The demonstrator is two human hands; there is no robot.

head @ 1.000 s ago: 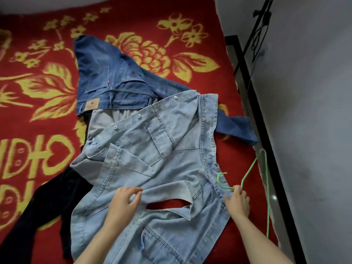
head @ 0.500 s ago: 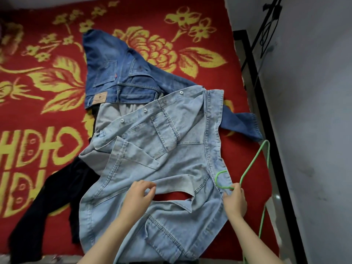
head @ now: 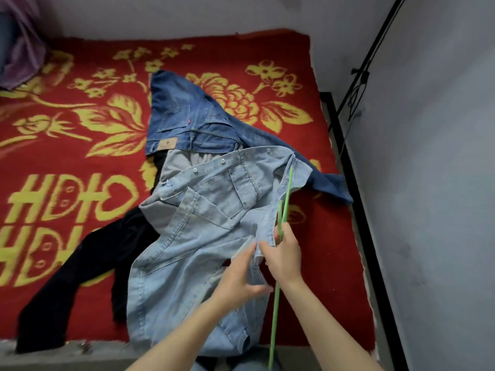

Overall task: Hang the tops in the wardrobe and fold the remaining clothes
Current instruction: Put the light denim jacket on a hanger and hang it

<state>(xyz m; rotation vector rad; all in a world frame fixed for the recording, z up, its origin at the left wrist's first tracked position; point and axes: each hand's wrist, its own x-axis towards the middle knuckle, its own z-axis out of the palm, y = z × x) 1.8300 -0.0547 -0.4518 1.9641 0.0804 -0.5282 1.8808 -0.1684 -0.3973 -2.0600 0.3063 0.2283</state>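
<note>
A red floral blanket (head: 80,135), spread beneath a light denim jacket (head: 192,236) lying open and awaiting its hanger. Pinned under the jacket's left side, a black garment (head: 88,263); tucked under the jacket's far edge, dark blue jeans (head: 192,121), both left for folding. Angled along the jacket's right front edge, a green hanger (head: 288,188), upper arm reaching the jacket's far right corner, whether inside the cloth or over it hard to tell, long bar trailing past the jacket's near hem. Clamped round the hanger's neck at the jacket's front opening, the right hand (head: 284,253), fingers curled tight. Just left of it on the jacket, the left hand (head: 241,277), blurred, seemingly pinching the front edge between thumb and fairly straight fingers. Likely hazards: snagging the hanger's tip on a pocket flap or seam rather than seating it in the shoulder; dragging jeans and black garment along on lifting, given the overlap; losing the thin edge from so light a pinch.
</note>
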